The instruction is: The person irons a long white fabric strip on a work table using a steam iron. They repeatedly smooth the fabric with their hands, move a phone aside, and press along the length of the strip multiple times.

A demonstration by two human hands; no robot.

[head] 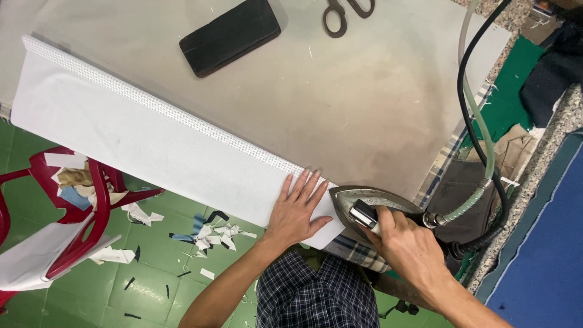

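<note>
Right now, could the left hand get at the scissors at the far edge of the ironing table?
Probably yes. The left hand lies flat on the white fabric, holding nothing, and the grey table cover between it and the scissors is bare; the black block sits off to one side. It looks a long stretch.

Iron point(370, 203) right of fabric strip point(152, 146)

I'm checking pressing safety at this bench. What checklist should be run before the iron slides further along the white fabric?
1. Left hand flat on the white fabric: ok.
2. Fingers away from the iron tip: not ok, very close.
3. Right hand gripping the handle: ok.
4. Hose and cable off the fabric: ok.
5. Scissors and black pad off the path: ok.
6. Iron heat: cannot tell.
</note>
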